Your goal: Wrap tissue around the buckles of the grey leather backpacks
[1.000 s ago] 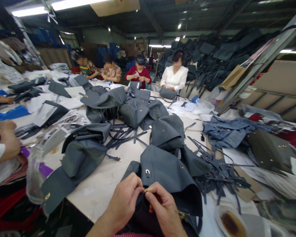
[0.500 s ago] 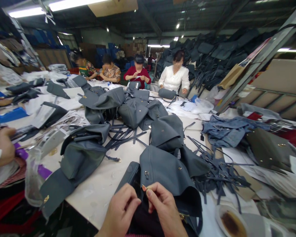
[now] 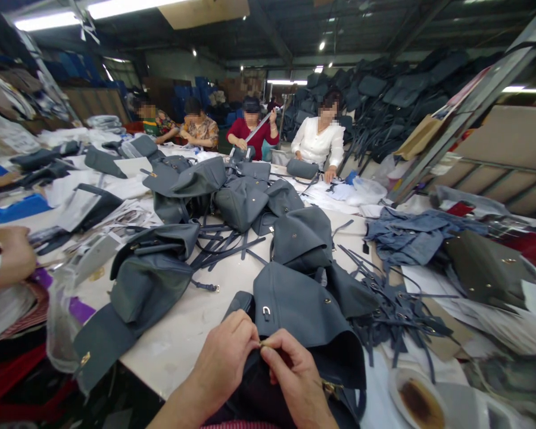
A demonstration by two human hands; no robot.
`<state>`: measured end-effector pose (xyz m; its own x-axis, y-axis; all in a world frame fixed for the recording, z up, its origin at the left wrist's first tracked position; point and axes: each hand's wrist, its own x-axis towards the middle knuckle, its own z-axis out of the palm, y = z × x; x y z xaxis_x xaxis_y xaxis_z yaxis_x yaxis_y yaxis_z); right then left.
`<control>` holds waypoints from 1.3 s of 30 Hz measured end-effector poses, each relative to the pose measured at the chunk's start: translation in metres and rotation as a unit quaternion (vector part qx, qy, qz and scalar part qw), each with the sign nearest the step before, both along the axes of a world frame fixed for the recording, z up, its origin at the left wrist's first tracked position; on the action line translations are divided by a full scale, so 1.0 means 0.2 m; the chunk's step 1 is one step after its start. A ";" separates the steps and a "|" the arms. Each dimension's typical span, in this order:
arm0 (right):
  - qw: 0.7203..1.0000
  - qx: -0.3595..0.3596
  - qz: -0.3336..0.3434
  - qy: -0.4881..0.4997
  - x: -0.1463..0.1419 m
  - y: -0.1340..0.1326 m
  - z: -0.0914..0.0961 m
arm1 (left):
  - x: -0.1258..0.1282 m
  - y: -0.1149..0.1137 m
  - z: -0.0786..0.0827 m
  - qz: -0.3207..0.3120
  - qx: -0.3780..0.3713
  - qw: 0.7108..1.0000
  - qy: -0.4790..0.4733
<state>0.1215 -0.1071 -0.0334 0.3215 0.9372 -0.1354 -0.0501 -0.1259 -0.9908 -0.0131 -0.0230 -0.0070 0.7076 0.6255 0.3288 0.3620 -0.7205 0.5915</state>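
A grey-blue leather bag (image 3: 304, 310) lies in front of me at the table's near edge, flap up, with a small metal clasp on it. My left hand (image 3: 226, 360) and my right hand (image 3: 292, 372) meet over the bag's dark opening. Both are closed in a pinch, fingertips touching, on a small brass fitting (image 3: 263, 344) at the bag's rim. More bags of the same grey-blue leather (image 3: 152, 280) and loose straps (image 3: 227, 241) lie beyond on the white table (image 3: 192, 333).
Several seated people work at the far end of the table. A co-worker's hand (image 3: 13, 253) is at the left edge. A clear plastic bag (image 3: 60, 325), papers, blue cloth (image 3: 411, 238), a dark olive bag (image 3: 486, 268) and a stained dish (image 3: 422, 402) lie around. Bags are stacked high behind.
Half a second ago my hands were apart, the right one holding the brass fitting up. Now they have come together again at the bag's rim. A far worker has raised a strap.
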 end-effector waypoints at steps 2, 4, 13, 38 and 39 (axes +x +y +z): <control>1.000 -0.015 -0.005 0.021 0.00 0.01 0.02 | 0.00 -0.01 -0.03 0.007 0.048 0.999 0.023; 0.998 -0.030 -0.010 0.052 0.01 0.02 0.03 | -0.02 -0.03 -0.06 -0.019 0.071 0.997 0.029; 0.995 -0.043 0.005 0.090 0.01 0.02 0.07 | -0.09 -0.09 -0.02 0.063 -0.146 0.987 -0.024; 0.994 -0.032 -0.002 0.104 0.04 0.02 0.10 | -0.14 0.13 -0.02 0.074 0.113 0.989 0.068; 0.994 -0.025 0.005 0.102 0.03 0.03 0.10 | -0.11 0.09 -0.01 0.029 0.077 0.995 0.054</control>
